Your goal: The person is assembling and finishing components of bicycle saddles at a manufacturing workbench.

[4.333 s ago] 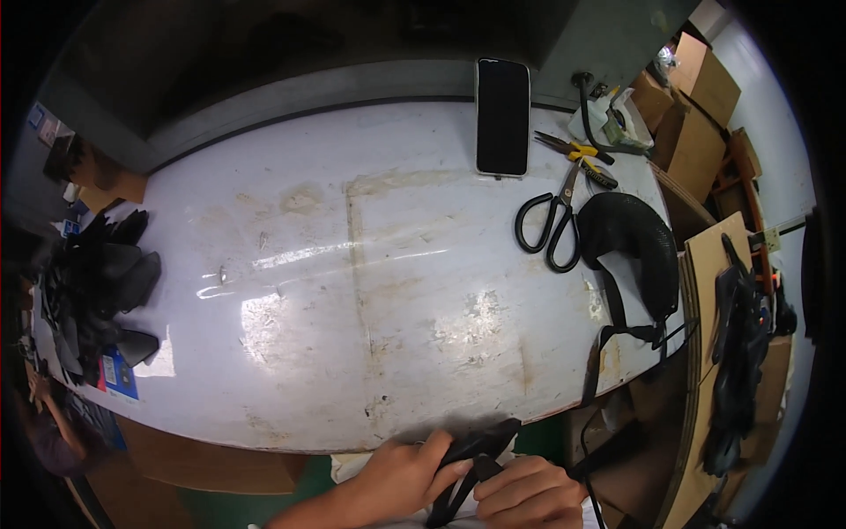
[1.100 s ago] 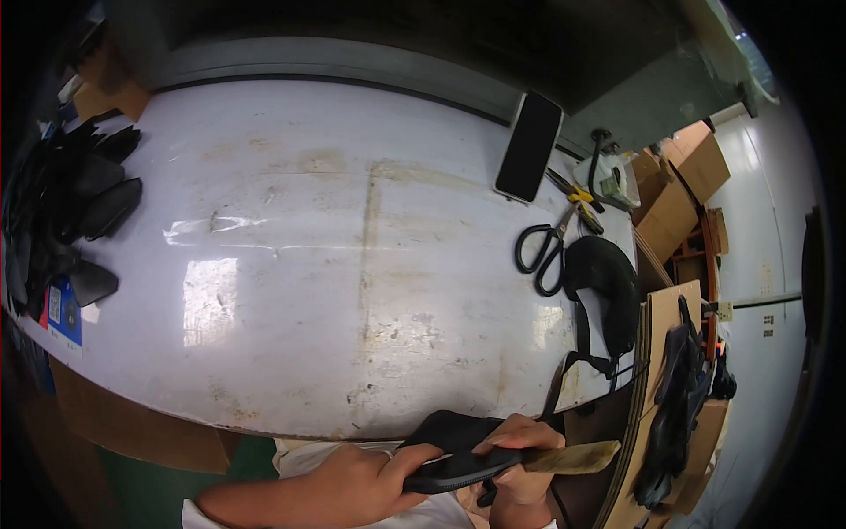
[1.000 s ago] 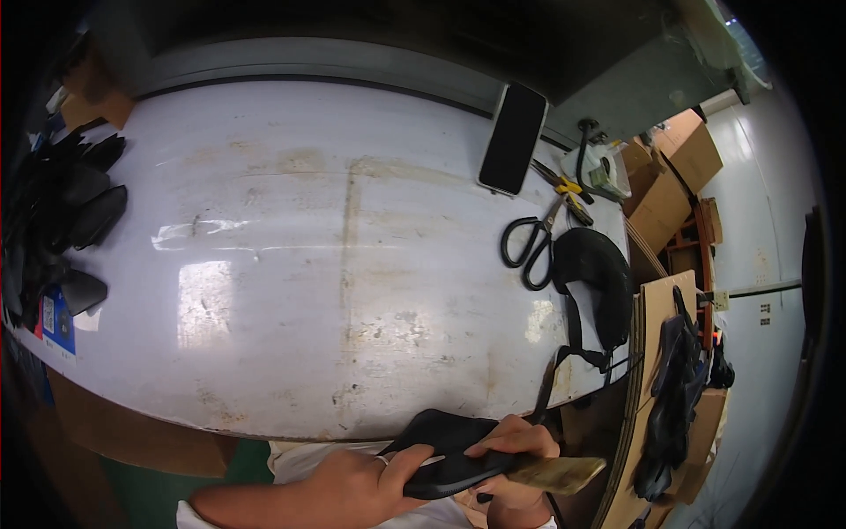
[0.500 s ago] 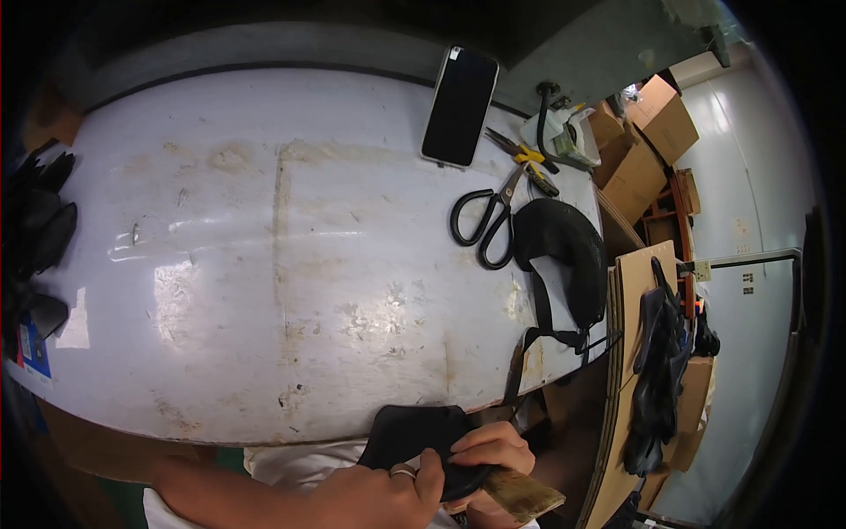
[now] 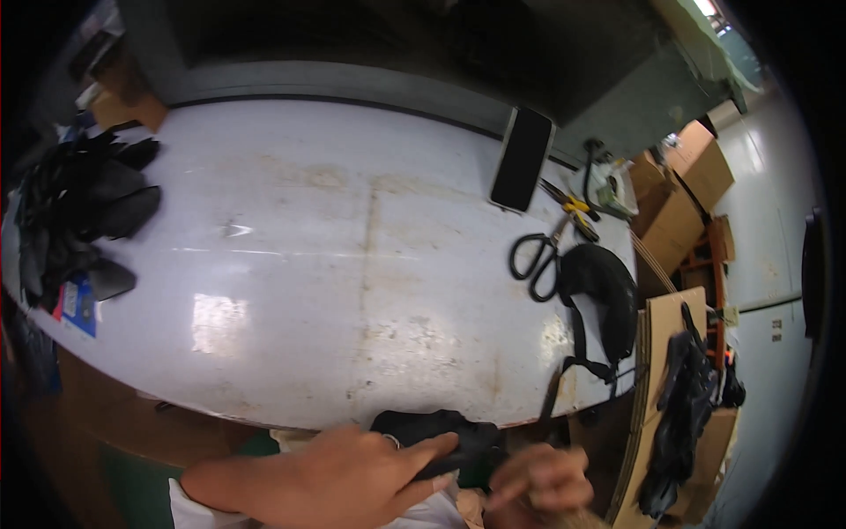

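Observation:
At the near edge of the table, low in the view, is a flat, soft black piece with rounded corners (image 5: 419,428). My left hand (image 5: 352,472) is closed on it, with the fingers lying across its top and the thumb below. A ring shows on one of its fingers. To the right, apart from the black piece, my right hand (image 5: 545,480) has curled fingers and is smeared by motion. Whatever may be between those fingers cannot be made out. The underside of the black piece is hidden.
The white table (image 5: 291,291) holds black-handled scissors (image 5: 545,264), yellow-handled pliers (image 5: 575,204), a phone (image 5: 523,160) and a curved black strapped item (image 5: 608,291) on its right. Black pieces (image 5: 88,198) are heaped at left. Cardboard (image 5: 671,353) and a hanging black bundle (image 5: 679,414) stand right.
The view has swung left, so the table sits farther right. My right hand has come off the black piece, rightward. The flat wooden-looking strip beside it no longer shows.

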Tool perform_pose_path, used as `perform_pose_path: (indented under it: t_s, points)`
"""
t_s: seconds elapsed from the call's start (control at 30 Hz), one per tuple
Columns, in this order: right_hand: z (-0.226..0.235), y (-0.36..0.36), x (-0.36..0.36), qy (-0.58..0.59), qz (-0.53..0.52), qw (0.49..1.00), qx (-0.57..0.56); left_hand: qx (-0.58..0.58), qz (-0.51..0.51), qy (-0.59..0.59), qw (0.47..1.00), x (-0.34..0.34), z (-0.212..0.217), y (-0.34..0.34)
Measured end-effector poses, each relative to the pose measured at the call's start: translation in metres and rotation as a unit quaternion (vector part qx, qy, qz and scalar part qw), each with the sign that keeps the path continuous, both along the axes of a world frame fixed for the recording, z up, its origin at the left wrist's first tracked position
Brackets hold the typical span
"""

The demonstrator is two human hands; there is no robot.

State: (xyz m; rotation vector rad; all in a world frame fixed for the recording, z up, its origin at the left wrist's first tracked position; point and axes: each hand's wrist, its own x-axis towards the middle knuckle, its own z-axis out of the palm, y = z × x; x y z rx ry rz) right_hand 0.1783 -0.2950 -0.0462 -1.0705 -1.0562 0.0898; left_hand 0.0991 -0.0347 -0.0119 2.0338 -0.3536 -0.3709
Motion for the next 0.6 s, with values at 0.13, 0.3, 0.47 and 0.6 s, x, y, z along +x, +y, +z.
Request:
perform_pose_path:
  t_s: [0.13,0.3,0.47,0.6]
  points:
    - [0.031,0.053,-0.002,-0.139,0.120,0.979,0.090,0.045,-0.018,0.052,0.997,0.007,0.011,0.006]
    - [0.038,0.078,0.011,-0.215,0.265,0.937,0.075,0.047,-0.016,0.017,0.999,0.003,0.000,0.004]
    - [0.043,0.078,0.019,-0.225,0.278,0.932,0.051,0.063,-0.028,0.041,0.997,0.012,0.004,0.000]
    - [0.055,0.077,0.028,-0.226,0.316,0.921,-0.022,0.067,-0.028,0.059,0.996,0.013,0.007,-0.004]
